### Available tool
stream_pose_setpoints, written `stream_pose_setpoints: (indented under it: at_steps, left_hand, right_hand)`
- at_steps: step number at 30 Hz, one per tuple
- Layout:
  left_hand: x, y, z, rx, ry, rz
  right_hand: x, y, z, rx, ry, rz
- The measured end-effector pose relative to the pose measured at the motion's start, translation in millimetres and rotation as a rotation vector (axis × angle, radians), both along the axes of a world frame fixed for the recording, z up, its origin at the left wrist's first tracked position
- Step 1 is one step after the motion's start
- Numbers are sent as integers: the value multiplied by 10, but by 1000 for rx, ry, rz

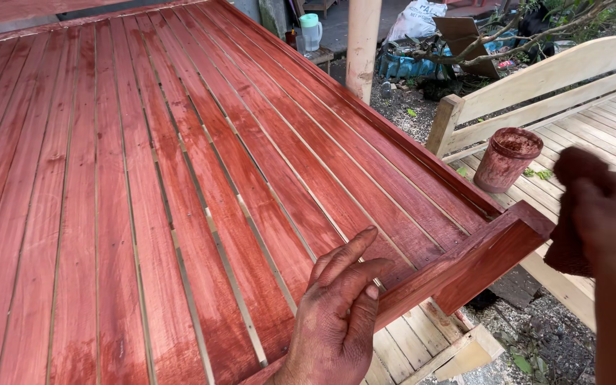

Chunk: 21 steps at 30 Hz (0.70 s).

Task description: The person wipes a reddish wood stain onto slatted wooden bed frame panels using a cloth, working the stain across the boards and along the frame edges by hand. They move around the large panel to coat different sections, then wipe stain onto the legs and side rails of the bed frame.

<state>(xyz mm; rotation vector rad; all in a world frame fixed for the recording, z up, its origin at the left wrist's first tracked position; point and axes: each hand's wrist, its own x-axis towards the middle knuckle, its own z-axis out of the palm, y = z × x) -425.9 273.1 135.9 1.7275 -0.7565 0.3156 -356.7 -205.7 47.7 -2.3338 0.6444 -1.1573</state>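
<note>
A large slatted wooden panel (144, 178), stained deep red, fills most of the view. My left hand (340, 314), smeared with red stain, rests flat with fingers together on the panel's near edge beside its red-stained corner rail (479, 257). My right hand (607, 214), also stained, is raised to the right of the corner and grips a dark, stain-soaked rag (572, 175). A stain-smeared pot (505, 158) stands on an unstained slatted wooden frame (593, 121) just beyond the panel's right edge.
A pale post (362, 43) rises behind the panel's far right edge. Behind it lie gravel, branches, bags and a green-lidded jug (311, 30). Bare pale slats (408, 349) show below the panel's corner, with gravel ground to the right.
</note>
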Motion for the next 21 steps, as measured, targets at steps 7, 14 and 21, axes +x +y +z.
stream_pose_setpoints:
  at_steps: [7,14,21]
  left_hand:
    - [-170,541,5,-35,-66,75]
    - [-312,1275,-47,-26,44,199]
    - [-678,2219,-89,-62,79,319]
  right_hand:
    - [443,644,-580,-174,366,-63]
    - [-73,1762,-759,-138,180,32]
    - [-828,3809,-600,-175,159,224]
